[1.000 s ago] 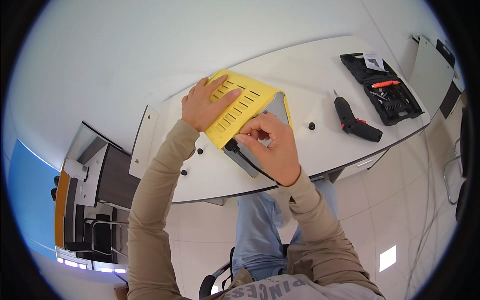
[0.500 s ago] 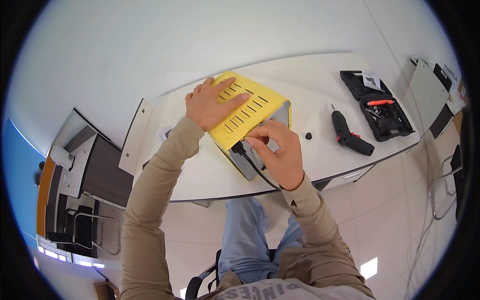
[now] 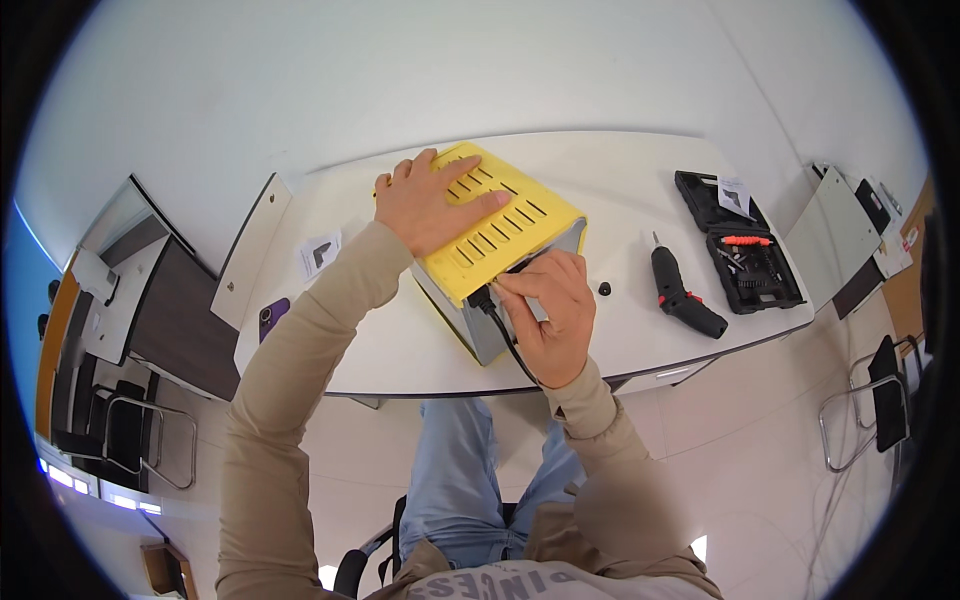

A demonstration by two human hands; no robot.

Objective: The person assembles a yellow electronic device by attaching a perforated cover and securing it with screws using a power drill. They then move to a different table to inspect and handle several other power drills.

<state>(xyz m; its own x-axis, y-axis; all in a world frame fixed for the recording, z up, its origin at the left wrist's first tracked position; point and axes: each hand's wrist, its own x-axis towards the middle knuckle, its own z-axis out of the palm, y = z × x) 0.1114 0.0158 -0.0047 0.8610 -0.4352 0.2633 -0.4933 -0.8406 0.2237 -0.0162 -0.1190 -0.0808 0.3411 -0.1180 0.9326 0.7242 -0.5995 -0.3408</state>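
A yellow slotted metal casing with grey end panels rests on the table, its corner toward me. My left hand lies spread across its top, fingers apart and pressing nothing else. At the near edge, a black plug sits against the casing, and its black cable runs down past the table's front edge. Right beside the plug, my right hand pinches thumb and forefinger together at the casing's lower edge. Whatever is between those fingertips is too small to make out.
Right of the casing lie a small black round cap, a black cordless screwdriver and an opened black tool case with bits. On the left are a paper leaflet and a purple phone on the white table.
The view has shifted, bringing the leaflet and phone into fuller sight. My right hand remains pinched at the casing's edge, with its fingers turned slightly; the left hand stays on top.
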